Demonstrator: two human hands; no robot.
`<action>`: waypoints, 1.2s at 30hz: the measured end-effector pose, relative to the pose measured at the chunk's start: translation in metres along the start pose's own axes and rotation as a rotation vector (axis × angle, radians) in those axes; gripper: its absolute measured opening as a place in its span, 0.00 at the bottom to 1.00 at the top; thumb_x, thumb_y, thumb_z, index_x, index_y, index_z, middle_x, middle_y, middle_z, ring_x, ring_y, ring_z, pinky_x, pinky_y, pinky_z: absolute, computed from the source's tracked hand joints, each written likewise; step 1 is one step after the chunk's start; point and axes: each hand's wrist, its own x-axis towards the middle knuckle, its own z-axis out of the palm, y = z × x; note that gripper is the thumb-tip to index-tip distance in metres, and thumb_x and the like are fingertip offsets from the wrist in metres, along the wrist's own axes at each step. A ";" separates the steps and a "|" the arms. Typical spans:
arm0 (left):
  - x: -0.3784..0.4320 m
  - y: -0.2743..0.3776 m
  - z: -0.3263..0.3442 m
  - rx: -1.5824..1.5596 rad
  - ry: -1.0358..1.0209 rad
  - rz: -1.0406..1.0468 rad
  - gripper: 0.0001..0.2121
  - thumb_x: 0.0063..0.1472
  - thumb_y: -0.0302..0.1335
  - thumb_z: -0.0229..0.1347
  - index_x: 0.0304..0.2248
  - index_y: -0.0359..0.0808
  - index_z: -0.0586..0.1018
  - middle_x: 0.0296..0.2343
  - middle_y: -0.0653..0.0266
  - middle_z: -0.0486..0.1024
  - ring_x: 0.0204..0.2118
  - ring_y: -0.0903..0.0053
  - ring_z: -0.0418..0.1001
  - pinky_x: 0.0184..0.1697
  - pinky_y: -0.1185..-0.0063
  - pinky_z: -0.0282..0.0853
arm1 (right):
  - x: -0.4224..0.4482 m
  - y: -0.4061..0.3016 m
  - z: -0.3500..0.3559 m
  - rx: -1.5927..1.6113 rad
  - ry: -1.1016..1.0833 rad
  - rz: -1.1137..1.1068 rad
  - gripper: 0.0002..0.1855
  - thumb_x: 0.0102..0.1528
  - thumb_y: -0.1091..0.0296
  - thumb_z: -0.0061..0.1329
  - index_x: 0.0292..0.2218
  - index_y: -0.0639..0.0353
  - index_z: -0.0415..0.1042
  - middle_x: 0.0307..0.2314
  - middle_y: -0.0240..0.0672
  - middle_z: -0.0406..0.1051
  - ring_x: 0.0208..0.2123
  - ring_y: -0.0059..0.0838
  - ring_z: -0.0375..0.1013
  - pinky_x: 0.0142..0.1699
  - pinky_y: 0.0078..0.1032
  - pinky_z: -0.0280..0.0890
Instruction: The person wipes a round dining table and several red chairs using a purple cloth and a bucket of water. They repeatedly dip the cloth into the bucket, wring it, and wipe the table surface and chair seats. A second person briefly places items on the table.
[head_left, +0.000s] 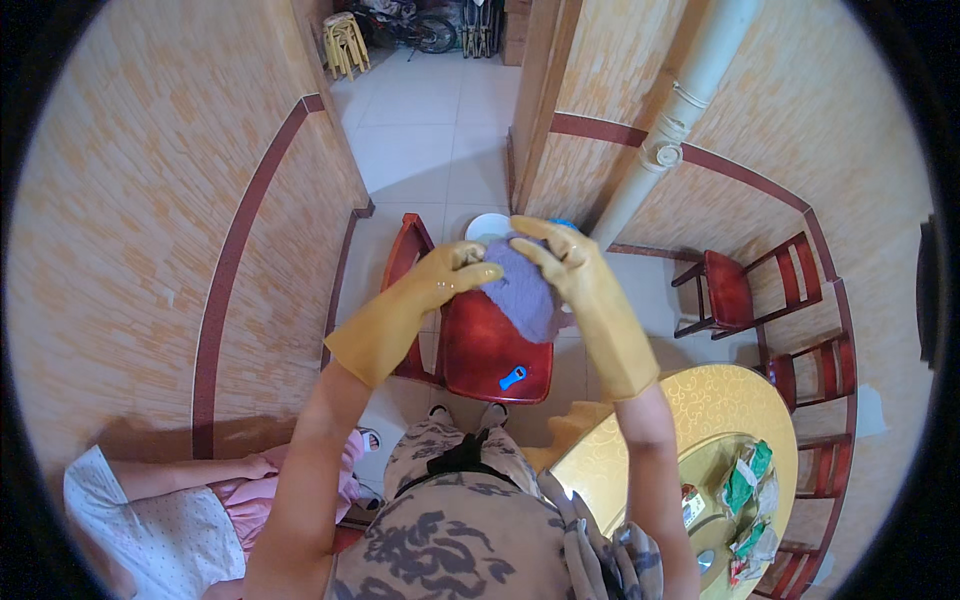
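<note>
My left hand (461, 277), in a yellow rubber glove, grips the left edge of a purple cloth (521, 289) between thumb and fingers. My right hand (555, 255), gloved the same way, holds the cloth's upper right part. The cloth hangs over a red wooden chair (495, 345) that stands before my feet. On the front of its seat lies a small blue tool (513, 377), its kind unclear. Behind the chair, partly hidden by my hands and the cloth, is a white basin (489, 225).
A person in pink and white (172, 517) sits at the lower left. To the right stands a round table with a gold cloth (720, 382), bearing green packets (742, 484). More red chairs (729, 289) line the right wall. A white pipe (637, 180) rises behind.
</note>
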 end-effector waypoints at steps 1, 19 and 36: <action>0.005 0.002 0.000 0.016 0.011 0.008 0.16 0.63 0.33 0.66 0.45 0.32 0.80 0.35 0.71 0.77 0.39 0.84 0.72 0.45 0.80 0.66 | 0.002 0.018 -0.018 -0.129 -0.062 -0.181 0.16 0.62 0.67 0.57 0.51 0.59 0.80 0.47 0.41 0.80 0.50 0.39 0.79 0.56 0.31 0.74; 0.004 0.025 -0.042 0.255 0.106 0.179 0.20 0.60 0.30 0.69 0.47 0.32 0.77 0.52 0.58 0.77 0.47 0.76 0.75 0.53 0.73 0.70 | 0.045 -0.002 -0.010 -0.216 0.158 -0.068 0.14 0.63 0.71 0.56 0.49 0.59 0.80 0.43 0.46 0.81 0.48 0.42 0.80 0.54 0.32 0.73; 0.018 -0.195 0.044 0.991 -0.165 -0.367 0.25 0.64 0.34 0.62 0.59 0.48 0.70 0.48 0.47 0.78 0.52 0.48 0.77 0.51 0.57 0.74 | -0.132 0.263 0.075 0.157 0.014 0.534 0.22 0.66 0.64 0.56 0.58 0.62 0.74 0.44 0.43 0.81 0.46 0.28 0.78 0.53 0.26 0.72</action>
